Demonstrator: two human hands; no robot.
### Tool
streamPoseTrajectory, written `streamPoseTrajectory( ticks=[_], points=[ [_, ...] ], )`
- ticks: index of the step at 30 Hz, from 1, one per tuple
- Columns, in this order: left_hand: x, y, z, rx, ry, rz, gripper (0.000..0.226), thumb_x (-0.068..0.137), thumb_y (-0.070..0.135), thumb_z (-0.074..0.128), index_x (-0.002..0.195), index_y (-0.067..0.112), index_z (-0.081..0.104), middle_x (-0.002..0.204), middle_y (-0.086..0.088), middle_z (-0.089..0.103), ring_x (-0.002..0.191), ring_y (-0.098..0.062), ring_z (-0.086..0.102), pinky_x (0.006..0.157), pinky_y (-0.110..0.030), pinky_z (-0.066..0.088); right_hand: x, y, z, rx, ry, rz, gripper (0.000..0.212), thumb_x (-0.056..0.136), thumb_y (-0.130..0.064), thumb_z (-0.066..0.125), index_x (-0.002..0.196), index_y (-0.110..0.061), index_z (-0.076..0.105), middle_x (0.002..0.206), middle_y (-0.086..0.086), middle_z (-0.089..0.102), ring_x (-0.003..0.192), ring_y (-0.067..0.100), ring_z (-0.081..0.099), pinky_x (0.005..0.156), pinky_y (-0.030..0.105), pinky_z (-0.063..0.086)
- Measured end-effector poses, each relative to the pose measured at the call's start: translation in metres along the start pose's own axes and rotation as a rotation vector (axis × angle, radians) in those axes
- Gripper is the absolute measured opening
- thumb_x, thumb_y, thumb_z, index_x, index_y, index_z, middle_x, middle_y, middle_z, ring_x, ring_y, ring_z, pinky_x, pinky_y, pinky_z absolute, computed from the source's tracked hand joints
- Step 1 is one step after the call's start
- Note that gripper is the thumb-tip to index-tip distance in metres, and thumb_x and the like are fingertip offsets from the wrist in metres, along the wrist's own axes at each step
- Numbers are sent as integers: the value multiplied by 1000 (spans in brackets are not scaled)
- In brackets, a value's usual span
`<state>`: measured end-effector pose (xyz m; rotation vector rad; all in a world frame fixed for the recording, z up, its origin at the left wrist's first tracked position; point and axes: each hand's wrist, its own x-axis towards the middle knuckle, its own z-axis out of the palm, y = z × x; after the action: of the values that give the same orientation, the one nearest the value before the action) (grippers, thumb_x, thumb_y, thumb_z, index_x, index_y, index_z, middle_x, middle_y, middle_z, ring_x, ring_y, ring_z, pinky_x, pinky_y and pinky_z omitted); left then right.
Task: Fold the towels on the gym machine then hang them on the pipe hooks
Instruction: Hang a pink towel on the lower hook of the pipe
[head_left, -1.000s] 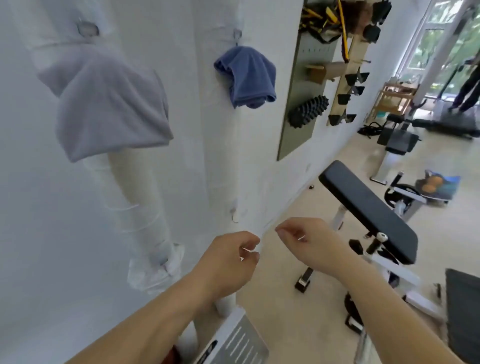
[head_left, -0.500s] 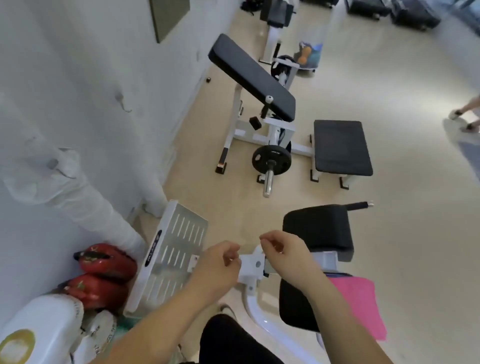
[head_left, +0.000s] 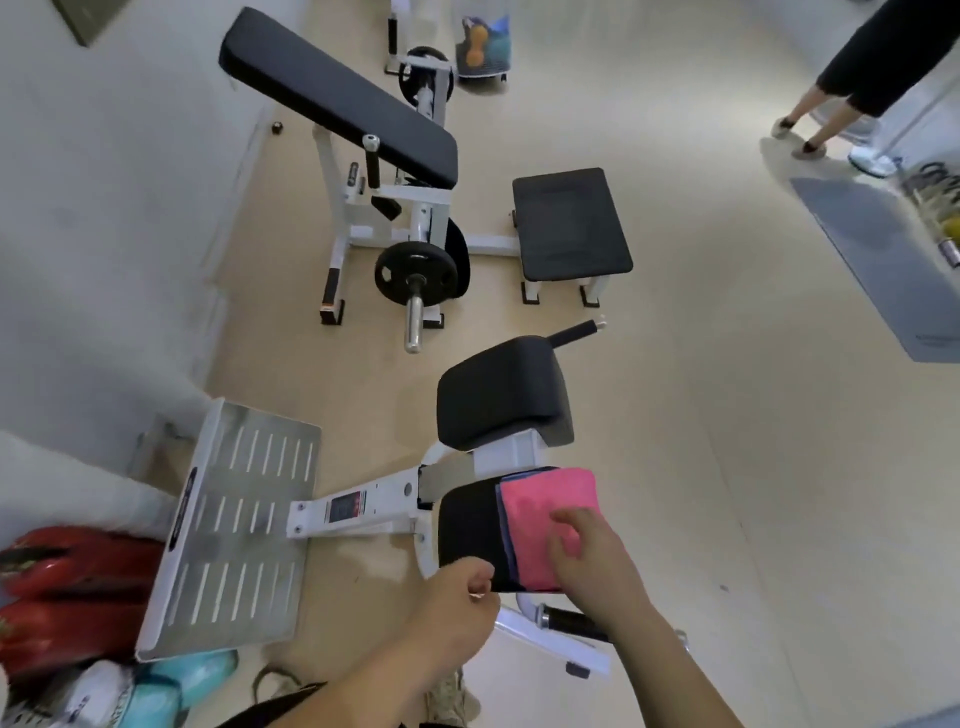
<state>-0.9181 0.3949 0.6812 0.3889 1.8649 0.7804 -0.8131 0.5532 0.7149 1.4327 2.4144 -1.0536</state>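
Right fingers (head_left: 563, 525) spread and gently bent, gripping nothing, poised over the pink towel (head_left: 550, 499); touching it or just above it, impossible to tell through the motion blur. Behind them the right hand (head_left: 597, 566), palm down, forearm running off toward the lower right corner. Left fingers (head_left: 475, 582) curled into a loose fist, nothing seen inside; left hand (head_left: 457, 603) just beside the near left corner of the seat pad (head_left: 465, 525).

Pink towel flat and roughly square on the right half of that black seat pad, on the white-framed gym machine (head_left: 363, 512). Under it, the edge of a bluish towel (head_left: 506, 535) peeping out along the left side.

Just past the seat, a black back pad (head_left: 498, 395), tilted. To the left, at the end of the white frame, a slotted metal footplate (head_left: 239, 519). Near the right wrist, a black-gripped handle (head_left: 571, 621).

Further out on the beige floor (head_left: 727, 467), a curl bench (head_left: 337, 88) with a black weight plate (head_left: 415, 275) on its bar and a separate black seat (head_left: 571, 223). Against the wall at lower left, blurred red objects (head_left: 67, 571), something turquoise (head_left: 197, 670) below them. At the top, a wire basket (head_left: 483, 41) with coloured balls. Top right, another person's legs (head_left: 826, 109) beside a grey mat (head_left: 878, 260).
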Motion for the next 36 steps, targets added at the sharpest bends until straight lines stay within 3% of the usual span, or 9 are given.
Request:
streamPoseTrajectory(
  ticks=[2, 9, 13, 16, 21, 25, 29, 33, 36],
  points=[
    [8, -3, 19, 12, -8, -40, 28, 95, 19, 63, 121, 29, 64, 120, 6, 66, 110, -11, 63, 92, -16, 47, 5, 29, 2, -103, 3, 59, 42, 94, -26, 51, 135, -24, 60, 139, 1, 56, 122, 27, 57, 98, 41, 50],
    [30, 14, 45, -136, 14, -76, 20, 95, 15, 66, 88, 33, 58, 94, 12, 62, 95, -10, 60, 78, -20, 47, 8, 80, 14, 29, -50, 81, 37, 100, -27, 55, 136, -21, 59, 136, 6, 58, 116, 25, 61, 99, 35, 48],
    [41, 29, 58, -341, 63, -146, 10, 96, 17, 69, 98, 25, 64, 101, 2, 70, 94, -15, 66, 86, -38, 57, 3, 89, 12, 94, -114, 69, 46, 100, -27, 59, 145, -17, 51, 150, 3, 48, 126, 18, 55, 107, 28, 40],
    [49, 36, 67, -419, 60, -197, 7, 94, 27, 73, 95, 23, 68, 103, -4, 73, 96, -21, 68, 76, -37, 58, 2, 99, 11, 110, -188, 71, 54, 102, -25, 55, 153, -19, 40, 164, 0, 32, 150, 17, 33, 119, 29, 28],
    [52, 57, 79, -439, 15, -209, 26, 84, 27, 80, 103, 14, 69, 107, -7, 73, 99, -24, 69, 76, -34, 55, 1, 106, 7, 161, -229, 57, 53, 104, -10, 45, 155, -18, 38, 168, 1, 23, 155, 16, 23, 123, 26, 19],
    [42, 85, 85, -423, 19, -78, 18, 82, 14, 75, 93, 8, 62, 101, -7, 69, 91, -22, 67, 81, -37, 61, -8, 100, -9, 326, 0, 126, 36, 105, -13, 47, 140, -17, 56, 143, -3, 50, 137, 13, 45, 103, 15, 29],
    [8, 116, 68, -312, -42, 143, 14, 85, 8, 70, 94, 6, 60, 85, -3, 64, 71, -12, 64, 55, -13, 51, -17, 80, -47, 450, 247, 82, 33, 101, -27, 56, 134, -25, 60, 134, -12, 59, 126, 4, 54, 101, 23, 40],
    [-30, 127, 28, -295, -1, 316, 13, 85, -4, 62, 95, 4, 62, 80, -9, 66, 63, -7, 65, 52, -15, 51, -23, 39, -80, 526, 201, -151, 55, 96, -22, 67, 147, -30, 46, 142, -20, 52, 123, -16, 49, 101, 16, 45],
    [-53, 116, -15, -195, 94, 422, 27, 83, -1, 61, 84, 25, 67, 87, -8, 68, 74, -8, 60, 61, -18, 47, -23, -1, -84, 496, 68, -276, 81, 90, -7, 72, 154, -34, 31, 147, -28, 39, 129, -16, 41, 98, -2, 34]
  ],
)
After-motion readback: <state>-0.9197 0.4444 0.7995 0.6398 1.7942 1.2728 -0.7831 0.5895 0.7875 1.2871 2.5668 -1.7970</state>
